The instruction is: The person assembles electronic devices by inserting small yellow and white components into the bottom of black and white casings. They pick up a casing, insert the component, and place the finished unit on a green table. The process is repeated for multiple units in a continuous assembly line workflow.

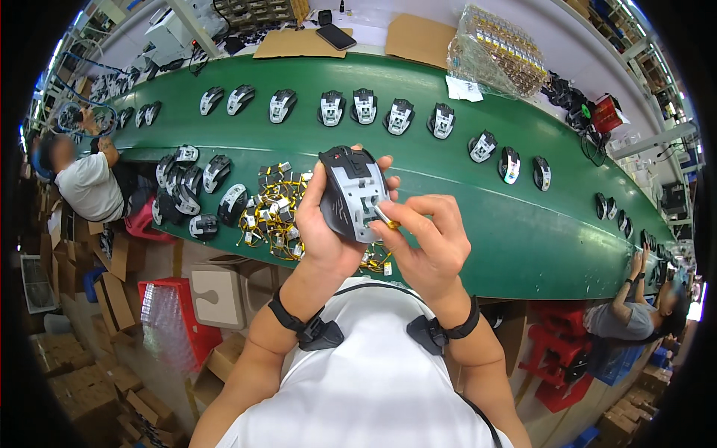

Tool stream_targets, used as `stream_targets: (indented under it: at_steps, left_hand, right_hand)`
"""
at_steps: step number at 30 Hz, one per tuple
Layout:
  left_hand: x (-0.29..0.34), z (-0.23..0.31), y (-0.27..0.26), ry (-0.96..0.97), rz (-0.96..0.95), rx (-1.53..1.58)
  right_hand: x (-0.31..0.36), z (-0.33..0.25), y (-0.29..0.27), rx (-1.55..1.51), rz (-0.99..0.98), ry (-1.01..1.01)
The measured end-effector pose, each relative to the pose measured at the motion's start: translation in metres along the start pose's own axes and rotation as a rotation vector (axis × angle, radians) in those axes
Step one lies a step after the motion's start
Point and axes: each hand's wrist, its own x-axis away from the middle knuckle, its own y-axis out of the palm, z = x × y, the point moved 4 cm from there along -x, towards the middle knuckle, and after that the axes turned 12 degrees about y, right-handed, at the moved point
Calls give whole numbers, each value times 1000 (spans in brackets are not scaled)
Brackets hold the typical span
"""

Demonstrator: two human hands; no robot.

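My left hand (328, 231) is wrapped round a black and grey computer mouse shell (345, 190), held above the green bench with an open recess facing up. In my right hand (433, 239), a small battery (387, 218) with yellow tape is pinched between thumb and fingers. One end of it is at the recess of the mouse; whether it touches the bottom I cannot tell. Beside my left hand lies a heap of small wired batteries (276, 213) on the bench. To the left of that heap sits a cluster of similar mice (183, 187).
The green bench (493, 239) curves across the view, with a row of mice (364, 107) along its far side. Behind it are cardboard sheets, a phone (335, 37) and a bagged tray of parts (499, 48). One person (93, 183) sits at left, another (635, 313) at right.
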Motion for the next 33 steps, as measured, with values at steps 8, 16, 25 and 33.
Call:
stream_targets:
  at_steps: [8, 16, 25, 33]
  left_hand:
    - [0, 9, -4, 38, 46, -89]
    - [1, 16, -9, -51, -51, -74]
    - [5, 15, -2, -54, -123, -168]
    - [-2, 16, -7, -117, -138, -165]
  right_hand:
    - [3, -15, 10, 144, -122, -189]
    - [1, -16, 7, -5, -222, -61]
    - [5, -14, 3, 42, -256, 17]
    - [-6, -19, -5, 79, -293, -191]
